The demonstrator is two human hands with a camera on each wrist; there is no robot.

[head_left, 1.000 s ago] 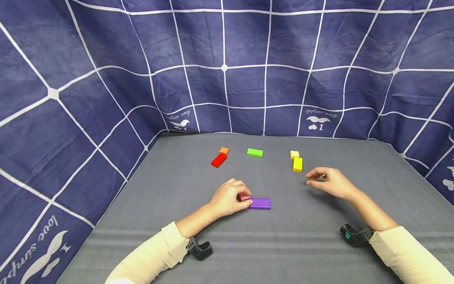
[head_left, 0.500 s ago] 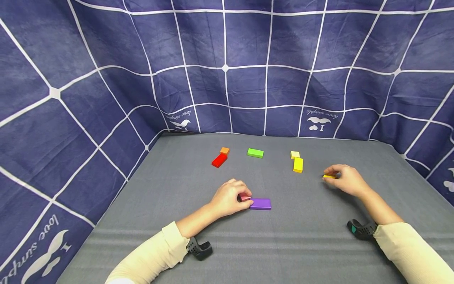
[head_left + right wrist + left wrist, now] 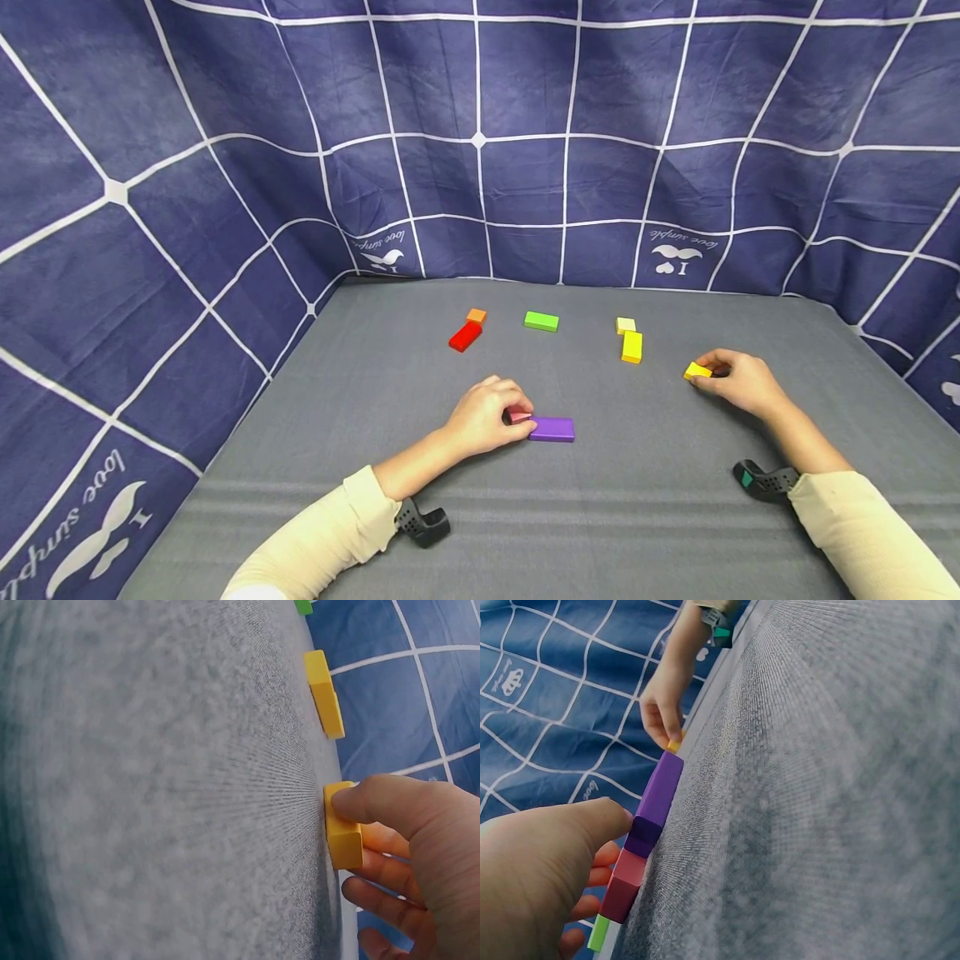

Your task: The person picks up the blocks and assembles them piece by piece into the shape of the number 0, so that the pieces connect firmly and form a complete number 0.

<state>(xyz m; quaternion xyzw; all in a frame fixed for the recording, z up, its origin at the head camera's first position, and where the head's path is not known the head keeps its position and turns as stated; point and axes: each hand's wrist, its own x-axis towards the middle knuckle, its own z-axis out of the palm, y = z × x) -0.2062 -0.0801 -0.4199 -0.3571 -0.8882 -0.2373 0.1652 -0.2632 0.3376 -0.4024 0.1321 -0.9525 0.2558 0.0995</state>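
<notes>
In the head view my left hand (image 3: 486, 418) curls round a pink block (image 3: 518, 417) on the grey cloth. Its thumb tip touches the near end of a purple block (image 3: 656, 799), which lies end to end with the pink one. My right hand (image 3: 742, 383) pinches a small yellow block (image 3: 697, 372) at the right of the table. In the right wrist view, the thumb lies on this block's face, with fingers behind it. The left index fingertip is hidden behind the thumb in the left wrist view.
Further back lie a red block (image 3: 466, 337) beside an orange block (image 3: 476, 316), a green block (image 3: 542, 322), and another yellow block (image 3: 632, 347) against a pale yellow one (image 3: 626, 326). A blue checked curtain (image 3: 525, 183) hangs behind the grey table cloth (image 3: 570, 517).
My right hand has moved right and now pinches the small yellow block, more of which shows between its fingertips. The left hand and its blocks have stayed in place.
</notes>
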